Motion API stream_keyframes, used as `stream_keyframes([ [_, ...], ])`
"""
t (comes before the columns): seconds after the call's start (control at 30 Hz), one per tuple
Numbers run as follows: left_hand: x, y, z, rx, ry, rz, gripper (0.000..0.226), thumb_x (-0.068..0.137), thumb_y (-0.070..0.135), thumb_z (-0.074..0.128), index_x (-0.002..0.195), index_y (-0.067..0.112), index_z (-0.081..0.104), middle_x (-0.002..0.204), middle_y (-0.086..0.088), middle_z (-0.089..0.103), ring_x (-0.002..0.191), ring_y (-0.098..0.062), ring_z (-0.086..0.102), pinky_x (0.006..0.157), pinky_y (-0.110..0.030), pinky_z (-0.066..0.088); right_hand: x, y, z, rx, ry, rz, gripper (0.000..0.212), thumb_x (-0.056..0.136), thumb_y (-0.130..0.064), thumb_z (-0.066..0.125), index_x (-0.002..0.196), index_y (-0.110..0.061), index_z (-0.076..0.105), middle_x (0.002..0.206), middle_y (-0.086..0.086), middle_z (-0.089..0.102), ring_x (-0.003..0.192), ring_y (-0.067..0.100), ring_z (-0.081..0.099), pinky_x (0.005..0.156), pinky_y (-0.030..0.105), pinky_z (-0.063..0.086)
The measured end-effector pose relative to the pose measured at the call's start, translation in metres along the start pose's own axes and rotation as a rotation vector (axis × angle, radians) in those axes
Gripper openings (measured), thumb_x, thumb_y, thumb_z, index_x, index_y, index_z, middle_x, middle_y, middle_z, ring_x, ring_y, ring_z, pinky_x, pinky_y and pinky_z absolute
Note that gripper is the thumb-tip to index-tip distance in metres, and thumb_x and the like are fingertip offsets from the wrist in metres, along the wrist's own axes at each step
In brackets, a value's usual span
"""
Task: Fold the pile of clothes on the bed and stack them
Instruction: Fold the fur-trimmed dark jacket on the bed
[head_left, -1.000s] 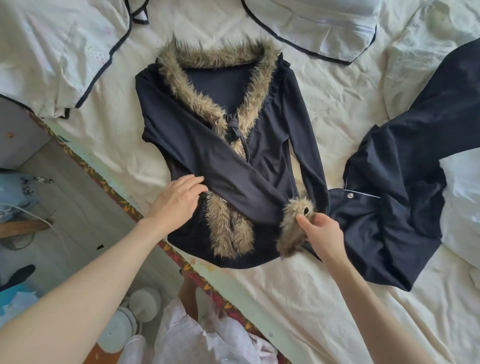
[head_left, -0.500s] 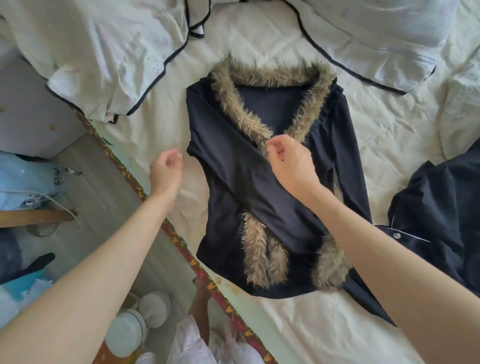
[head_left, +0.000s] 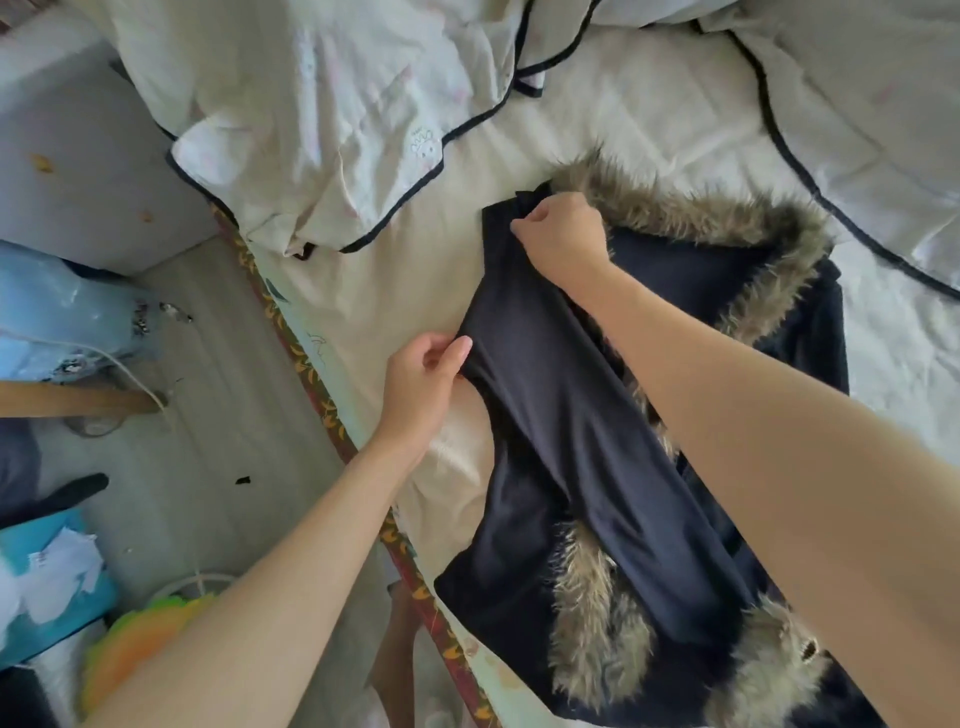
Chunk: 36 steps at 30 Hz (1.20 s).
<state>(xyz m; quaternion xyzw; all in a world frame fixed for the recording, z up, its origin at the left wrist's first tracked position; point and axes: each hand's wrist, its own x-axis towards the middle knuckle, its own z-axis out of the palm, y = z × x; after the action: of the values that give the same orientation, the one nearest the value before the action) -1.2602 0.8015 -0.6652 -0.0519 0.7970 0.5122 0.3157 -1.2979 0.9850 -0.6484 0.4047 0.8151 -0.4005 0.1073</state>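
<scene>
Cardigan (head_left: 561, 415): left side now lifted, folding inward.
Left hand (head_left: 421, 374) pinches its side edge; right hand (head_left: 561, 236), crossed from the tie, grips its shoulder.

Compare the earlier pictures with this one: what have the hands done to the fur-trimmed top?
Both hands have taken hold of the dark top: the left hand pinches its side edge, the right hand grips the shoulder. The sleeve stays folded across the front.

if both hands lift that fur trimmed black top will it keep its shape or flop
Probably flop: the black top already sags and creases between the left hand and right hand. It looks thin, so likely light. The fur trim may add slight bulk.
</scene>
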Motion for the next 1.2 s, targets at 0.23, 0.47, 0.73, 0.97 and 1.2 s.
stream_keyframes([
  [0.23,0.008,-0.004,0.005,-0.106,0.095,-0.009,0.006,0.095,0.021,0.054,0.089,0.023,0.056,0.091,0.007,0.060,0.087,-0.008,0.058,0.077,-0.017,0.046,0.015,-0.012,0.003,0.171,-0.017,-0.025,0.013,0.092,-0.018,0.055,0.081,-0.012,0.058,0.069,-0.007,0.051,0.070,0.013,0.050,0.062,0.023,0.039],
  [0.47,0.004,-0.005,0.004,-0.147,0.058,-0.104,0.010,0.091,0.016,0.059,0.098,0.024,0.061,0.104,0.003,0.065,0.101,-0.012,0.061,0.091,-0.028,0.049,0.008,-0.015,0.002,0.284,-0.129,-0.003,0.017,0.088,-0.026,0.065,0.096,-0.011,0.065,0.092,0.001,0.063,0.083,0.015,0.057,0.083,0.031,0.053],
  [0.73,0.005,0.008,-0.004,-0.237,0.068,-0.210,0.009,0.092,0.021,0.060,0.098,0.016,0.064,0.107,-0.007,0.066,0.101,-0.022,0.064,0.094,-0.039,0.051,-0.052,0.015,-0.021,0.293,-0.049,-0.153,0.031,0.095,-0.018,0.054,0.125,-0.014,0.057,0.112,-0.003,0.062,0.098,0.008,0.057,0.084,0.015,0.043],
  [0.97,0.004,0.014,-0.002,-0.045,0.084,-0.147,0.018,0.089,0.025,0.065,0.100,0.012,0.060,0.095,-0.001,0.062,0.087,-0.019,0.061,0.089,-0.041,0.053,-0.162,0.122,-0.027,-0.052,0.197,-0.201,0.021,0.093,-0.012,0.056,0.113,-0.008,0.062,0.101,0.000,0.057,0.096,0.021,0.056,0.085,0.031,0.046],
  [1.2,0.004,0.012,0.002,0.098,0.172,-0.096,0.020,0.093,0.026,0.058,0.106,0.011,0.057,0.108,-0.006,0.062,0.095,-0.020,0.060,0.089,-0.033,0.050,-0.242,0.195,-0.014,-0.479,0.098,-0.292,0.037,0.078,-0.017,0.076,0.111,-0.004,0.068,0.119,0.014,0.065,0.110,0.032,0.063,0.092,0.050,0.050],
])
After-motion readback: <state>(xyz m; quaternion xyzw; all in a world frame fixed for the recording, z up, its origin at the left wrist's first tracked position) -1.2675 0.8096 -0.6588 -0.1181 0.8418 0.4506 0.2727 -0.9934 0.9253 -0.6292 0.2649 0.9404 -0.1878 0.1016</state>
